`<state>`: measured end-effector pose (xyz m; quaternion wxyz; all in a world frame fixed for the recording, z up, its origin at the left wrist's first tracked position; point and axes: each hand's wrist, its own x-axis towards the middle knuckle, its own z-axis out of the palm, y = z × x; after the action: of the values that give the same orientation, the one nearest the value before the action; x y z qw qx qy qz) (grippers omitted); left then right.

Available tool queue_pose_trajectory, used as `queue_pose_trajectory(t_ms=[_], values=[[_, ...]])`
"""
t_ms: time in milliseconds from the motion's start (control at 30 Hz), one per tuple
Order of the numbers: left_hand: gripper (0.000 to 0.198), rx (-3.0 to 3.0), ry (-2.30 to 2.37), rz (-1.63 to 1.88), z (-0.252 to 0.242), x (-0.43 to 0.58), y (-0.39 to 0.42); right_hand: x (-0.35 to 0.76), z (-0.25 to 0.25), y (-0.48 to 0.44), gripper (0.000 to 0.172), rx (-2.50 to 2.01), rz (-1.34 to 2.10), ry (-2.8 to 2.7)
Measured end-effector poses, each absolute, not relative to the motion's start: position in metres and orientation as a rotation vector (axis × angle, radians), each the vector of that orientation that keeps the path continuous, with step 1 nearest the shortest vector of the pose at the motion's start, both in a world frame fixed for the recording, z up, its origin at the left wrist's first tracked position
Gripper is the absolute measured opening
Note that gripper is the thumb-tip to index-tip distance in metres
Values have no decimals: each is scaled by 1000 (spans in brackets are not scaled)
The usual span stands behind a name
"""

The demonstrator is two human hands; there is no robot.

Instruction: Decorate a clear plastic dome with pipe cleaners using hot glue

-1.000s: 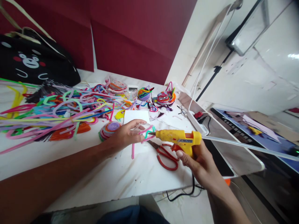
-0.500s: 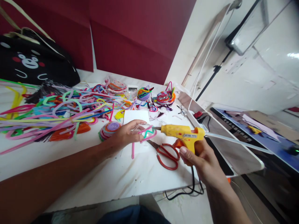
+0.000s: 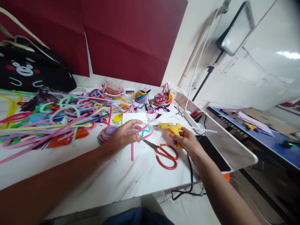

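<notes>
My left hand (image 3: pixel 123 135) is curled around a small clear dome wrapped with pink and teal pipe cleaners (image 3: pixel 143 131), holding it on the white table (image 3: pixel 131 178). My right hand (image 3: pixel 185 140) grips the handle of a yellow glue gun (image 3: pixel 169 126). The gun rests low over the table, its nozzle pointing left a short way from the dome. A clear glue stick juts out of its back to the right. Red-handled scissors (image 3: pixel 164 152) lie between my two hands.
A big heap of coloured pipe cleaners (image 3: pixel 53 115) covers the left of the table. Finished pipe-cleaner balls (image 3: pixel 161 98) sit at the back, beside a white card (image 3: pixel 134 117). A black bear-face bag (image 3: pixel 28 72) stands far left. A power strip (image 3: pixel 195 116) and laptop lie right.
My right hand has drawn back and lowered the glue gun toward the table, away from the dome. My left hand keeps holding the dome in place. The camera has tilted slightly.
</notes>
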<state>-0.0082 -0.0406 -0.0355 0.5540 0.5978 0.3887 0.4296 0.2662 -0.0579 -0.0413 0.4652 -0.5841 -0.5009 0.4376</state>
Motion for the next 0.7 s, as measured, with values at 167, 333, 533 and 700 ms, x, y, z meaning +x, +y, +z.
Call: queue_pose_trajectory(t_ms=[167,333,533,700], values=[[68,1490,914,1019,-37,-7,-39,262,-48,-51,36,-1512,1030,-1344],[67,1555,910,1040,-38,-8,-40,270,-49,-49,29,-1600,718,-1390],[67,1628,938,1045,-39,-10,-38,234,-35,-80,21,-1422,539,-1471],[66,1689,948,1040,-40,-9,-39,177,-28,-100,29,-1073,1244,-1242]])
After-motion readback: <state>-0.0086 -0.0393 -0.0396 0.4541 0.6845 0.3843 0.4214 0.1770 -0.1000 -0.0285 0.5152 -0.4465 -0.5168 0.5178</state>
